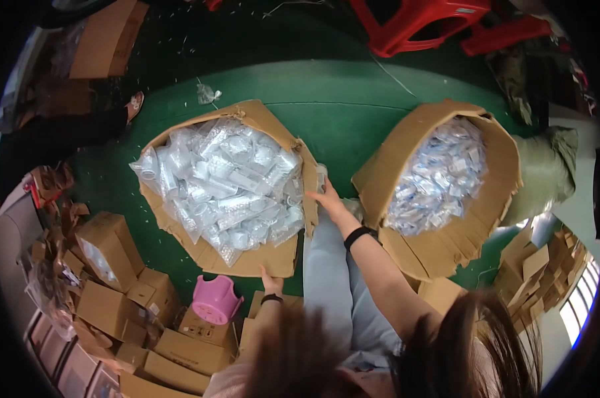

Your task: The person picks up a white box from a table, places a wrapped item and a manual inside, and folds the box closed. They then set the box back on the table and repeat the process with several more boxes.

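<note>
A large open cardboard box (273,261) stands in front of me, heaped with clear bubble-wrap packets (230,182) that hold whitish pieces. My left hand (272,284) grips the box's near edge, with a finger or thumb over the rim and the rest hidden by the cardboard. On the box's right side, my right hand (328,201) holds the side flap; part of its fingers is hidden. A small clear packet (322,176) shows just beyond the right fingertips. To the right stands a second open cardboard box (393,156), full of small blue-and-white plastic packets (439,176).
A pink stool (217,300) stands near left beside stacked cartons (180,351). Red stools (419,26) are at the far right. Another person's leg and sandalled foot (135,106) reach in from the left. A plastic scrap (207,93) lies on the green floor (326,83).
</note>
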Demonstrator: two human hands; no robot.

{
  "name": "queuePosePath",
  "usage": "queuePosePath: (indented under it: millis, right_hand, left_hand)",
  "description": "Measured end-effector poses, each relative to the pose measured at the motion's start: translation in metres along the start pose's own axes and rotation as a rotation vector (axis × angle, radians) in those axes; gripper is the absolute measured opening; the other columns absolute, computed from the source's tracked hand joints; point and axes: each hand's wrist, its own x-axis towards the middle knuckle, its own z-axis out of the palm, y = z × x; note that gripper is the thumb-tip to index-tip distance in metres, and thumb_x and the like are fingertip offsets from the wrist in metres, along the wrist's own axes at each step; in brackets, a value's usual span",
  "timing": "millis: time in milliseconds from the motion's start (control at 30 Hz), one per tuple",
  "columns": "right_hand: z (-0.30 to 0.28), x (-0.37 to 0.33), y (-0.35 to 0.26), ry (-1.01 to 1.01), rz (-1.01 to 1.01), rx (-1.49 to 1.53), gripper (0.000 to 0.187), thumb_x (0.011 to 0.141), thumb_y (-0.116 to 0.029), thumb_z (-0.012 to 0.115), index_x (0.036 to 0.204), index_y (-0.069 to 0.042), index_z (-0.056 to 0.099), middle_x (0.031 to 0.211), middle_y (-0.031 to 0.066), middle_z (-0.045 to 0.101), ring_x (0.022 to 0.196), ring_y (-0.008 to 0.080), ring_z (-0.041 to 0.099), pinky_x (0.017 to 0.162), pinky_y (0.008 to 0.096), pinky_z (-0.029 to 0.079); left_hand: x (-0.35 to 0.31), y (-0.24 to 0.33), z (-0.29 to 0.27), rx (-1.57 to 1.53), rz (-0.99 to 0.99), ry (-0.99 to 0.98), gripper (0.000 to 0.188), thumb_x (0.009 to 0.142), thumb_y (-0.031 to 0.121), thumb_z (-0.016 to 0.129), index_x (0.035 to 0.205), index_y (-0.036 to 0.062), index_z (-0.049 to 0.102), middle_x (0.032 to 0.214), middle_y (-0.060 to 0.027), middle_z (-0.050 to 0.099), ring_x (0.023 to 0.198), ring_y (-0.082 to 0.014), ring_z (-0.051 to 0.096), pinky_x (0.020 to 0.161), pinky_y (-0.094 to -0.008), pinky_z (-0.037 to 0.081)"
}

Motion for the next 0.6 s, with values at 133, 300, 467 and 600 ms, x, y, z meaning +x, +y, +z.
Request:
queuePosePath:
  millis: [133,300,467,600]
  right_hand:
    - [0.044,0.030,0.017,-0.396,0.125,0.501,0.074,0.065,-0.012,0.058,0.129,-0.008,0.019,0.117,0.0093,0.041,0.106,0.0220,0.040,0.088,0.0302,0.034]
    - [0.065,0.024,0.024,-0.342,0.256,0.808,0.068,0.066,-0.007,0.052,0.127,-0.008,0.021,0.111,0.0054,0.042,0.101,0.0188,0.042,0.086,0.0298,0.035]
    - [0.061,0.015,0.028,-0.280,0.294,0.803,0.064,0.066,-0.007,0.050,0.124,-0.008,0.025,0.105,0.0040,0.044,0.094,0.0166,0.044,0.083,0.0290,0.037]
    - [0.134,0.012,0.014,-0.357,0.332,0.792,0.055,0.064,-0.008,0.053,0.114,-0.002,0.034,0.102,0.0068,0.046,0.094,0.0194,0.046,0.084,0.0310,0.037]
  left_hand:
    - [0.036,-0.002,-0.022,-0.233,0.155,-0.193,0.044,0.076,0.019,0.049,0.117,0.0063,0.039,0.119,-0.0122,0.040,0.109,-0.0299,0.038,0.091,-0.0451,0.031]
    - [0.049,0.052,-0.010,0.165,0.411,-0.307,0.045,0.065,0.000,0.050,0.109,0.0028,0.044,0.101,-0.0080,0.050,0.093,-0.0218,0.049,0.081,-0.0327,0.042]
    - [0.049,0.070,-0.016,0.185,0.379,-0.271,0.044,0.060,-0.003,0.049,0.104,0.0011,0.045,0.094,-0.0067,0.051,0.089,-0.0214,0.051,0.079,-0.0328,0.042]
    - [0.063,0.155,-0.041,0.215,0.356,-0.180,0.042,0.061,0.002,0.051,0.102,0.0028,0.046,0.095,-0.0076,0.051,0.090,-0.0205,0.050,0.080,-0.0320,0.042]
